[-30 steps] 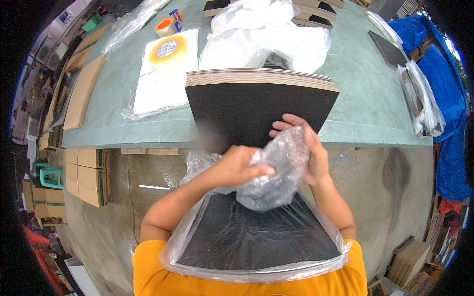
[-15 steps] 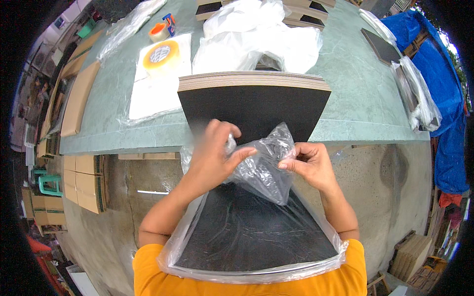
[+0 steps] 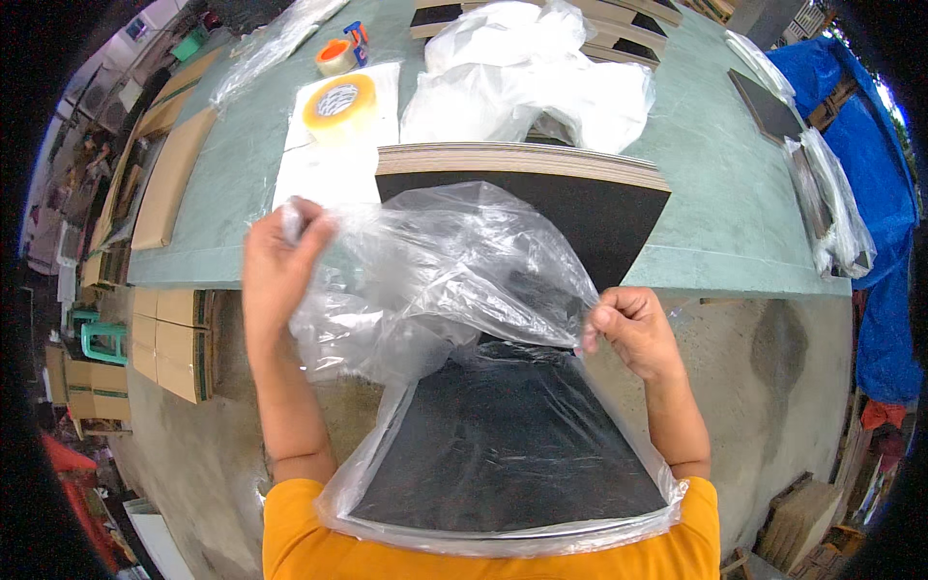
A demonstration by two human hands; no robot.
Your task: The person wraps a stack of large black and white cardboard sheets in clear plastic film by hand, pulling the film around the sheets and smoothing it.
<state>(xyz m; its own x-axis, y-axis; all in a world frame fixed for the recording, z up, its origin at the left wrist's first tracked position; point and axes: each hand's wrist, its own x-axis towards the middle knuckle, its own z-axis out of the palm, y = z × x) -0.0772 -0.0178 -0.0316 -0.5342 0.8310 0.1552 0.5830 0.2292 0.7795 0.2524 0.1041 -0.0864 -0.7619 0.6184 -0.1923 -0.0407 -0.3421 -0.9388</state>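
A clear plastic bag (image 3: 464, 261) stretches between my two hands, its open end spread out and crumpled. My left hand (image 3: 285, 256) pinches the bag's edge at the left, raised over the table's front edge. At the right my right hand (image 3: 633, 329) grips the other edge between thumb and fingers. Inside the lower part of the bag lies a flat black panel (image 3: 507, 445), close against my body. Just beyond the bag, a stack of black-faced boards (image 3: 599, 208) stands on the table, partly hidden by the plastic.
On the green table (image 3: 715, 222) sit a big tape roll (image 3: 338, 104) on white sheets, a tape dispenser (image 3: 338, 56) and a heap of white plastic (image 3: 527, 92). Wrapped panels (image 3: 831, 203) lie at the right edge. Cardboard boxes (image 3: 174, 348) stand below left.
My left hand has swung left and up, drawing the bag's bunched mouth wide. The right hand has shifted slightly right and down, still pinching the plastic.
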